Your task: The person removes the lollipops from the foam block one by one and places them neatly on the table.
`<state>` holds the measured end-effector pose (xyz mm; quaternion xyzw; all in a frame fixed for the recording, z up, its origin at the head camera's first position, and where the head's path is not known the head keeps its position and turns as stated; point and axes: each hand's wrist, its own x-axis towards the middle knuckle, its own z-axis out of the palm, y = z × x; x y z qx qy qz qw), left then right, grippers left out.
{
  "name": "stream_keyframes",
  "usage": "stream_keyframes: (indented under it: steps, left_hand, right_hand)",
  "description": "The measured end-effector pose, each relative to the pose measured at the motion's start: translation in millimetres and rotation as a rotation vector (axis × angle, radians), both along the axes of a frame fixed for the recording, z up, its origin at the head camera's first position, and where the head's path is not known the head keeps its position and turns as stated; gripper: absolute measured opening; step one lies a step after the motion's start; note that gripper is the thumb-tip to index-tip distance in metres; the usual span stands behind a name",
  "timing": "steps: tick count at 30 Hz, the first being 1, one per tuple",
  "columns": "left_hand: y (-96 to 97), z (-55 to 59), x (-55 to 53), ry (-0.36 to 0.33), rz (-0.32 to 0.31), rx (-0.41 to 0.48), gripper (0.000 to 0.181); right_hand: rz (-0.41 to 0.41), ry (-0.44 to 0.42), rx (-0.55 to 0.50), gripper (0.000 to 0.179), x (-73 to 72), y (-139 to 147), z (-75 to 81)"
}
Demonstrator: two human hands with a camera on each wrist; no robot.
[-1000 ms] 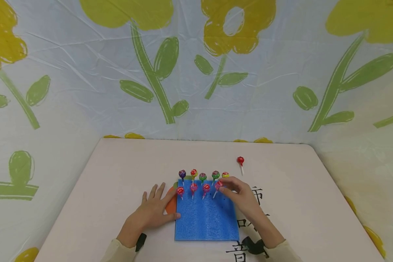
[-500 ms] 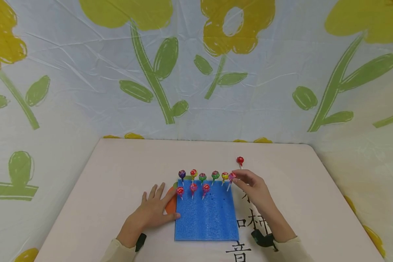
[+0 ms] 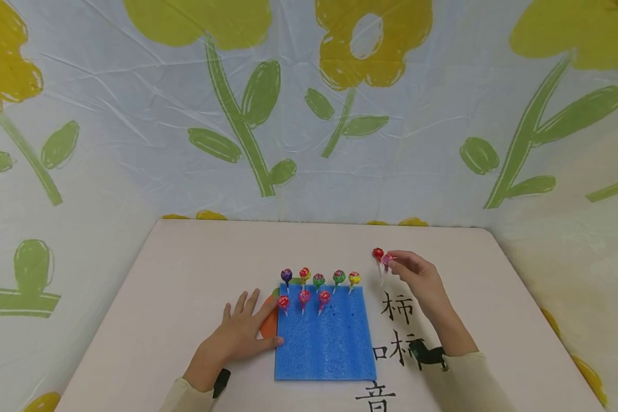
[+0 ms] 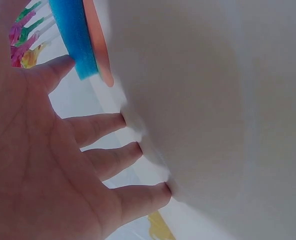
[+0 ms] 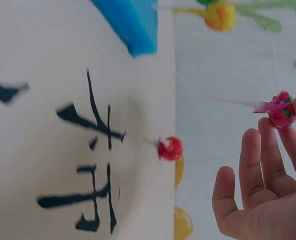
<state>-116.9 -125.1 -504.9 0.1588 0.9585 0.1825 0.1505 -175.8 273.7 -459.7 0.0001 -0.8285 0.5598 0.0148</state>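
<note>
Between thumb and fingertips my right hand (image 3: 417, 280) pinches a pink lollipop (image 5: 280, 111) by its wrapped head, its white stick free. Right beside it in the head view, a red lollipop (image 3: 378, 253) lies on the table. My left hand (image 3: 239, 332) rests spread, its fingertips on the table and the thumb touching the left edge of a blue foam block (image 3: 324, 349). Upright in the block stand two rows of lollipops: several along the back edge, such as a purple one (image 3: 286, 276) and a yellow one (image 3: 354, 278), and three pink-red ones (image 3: 304, 296) in front.
An orange flat shape (image 3: 270, 323) sticks out from under the block's left side. Black characters (image 3: 397, 308) mark the pale table (image 3: 211, 252) right of the block. A flower-printed cloth (image 3: 417, 126) hangs behind the table.
My right hand has lifted the pink lollipop from the right end of the front row and carried it back and right, next to the red lollipop. The left hand has stayed put.
</note>
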Motion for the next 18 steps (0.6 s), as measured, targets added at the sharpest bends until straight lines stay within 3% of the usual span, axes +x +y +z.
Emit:
stream_keyframes:
  steps: [18]
  left_hand:
    - [-1.0, -2.6, -0.7, -0.003, -0.004, 0.009, 0.089]
  right_hand:
    - [-0.049, -0.163, 0.096, 0.054, -69.2, 33.6, -21.8]
